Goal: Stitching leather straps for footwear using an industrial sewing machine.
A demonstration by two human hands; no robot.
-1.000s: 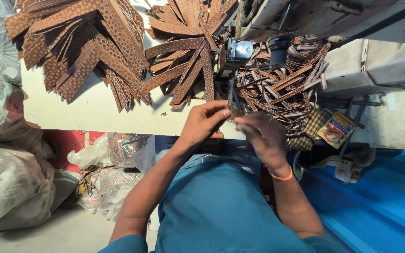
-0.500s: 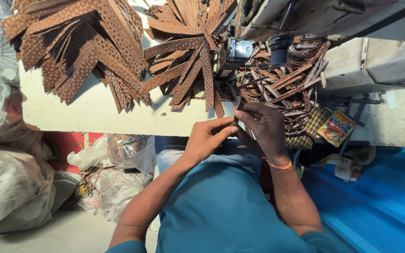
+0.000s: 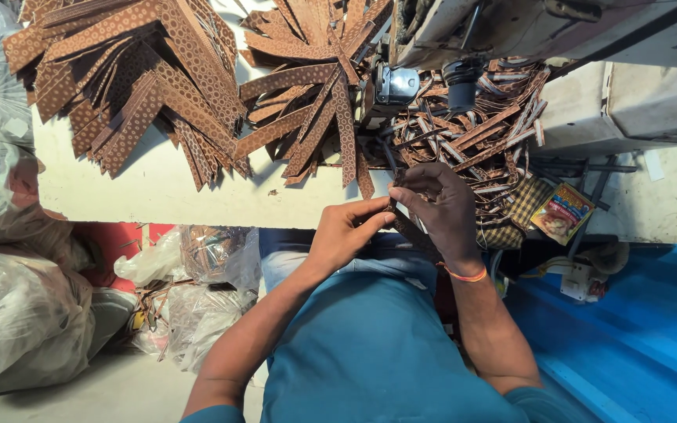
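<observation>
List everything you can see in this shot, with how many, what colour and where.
brown strip: one, dark brown, pinched between both hands at the table edge
patterned strips: many, brown, fanned in piles on the table's far left and middle
narrow strips: many, brown, heaped under the machine
sewing machine: one, off-white, top right
table: one, cream
plastic bags: several, clear, floor left
packet: one, yellow-red, right
wristband: one, orange, right wrist
left hand: holds the strip
right hand: holds the strip
</observation>
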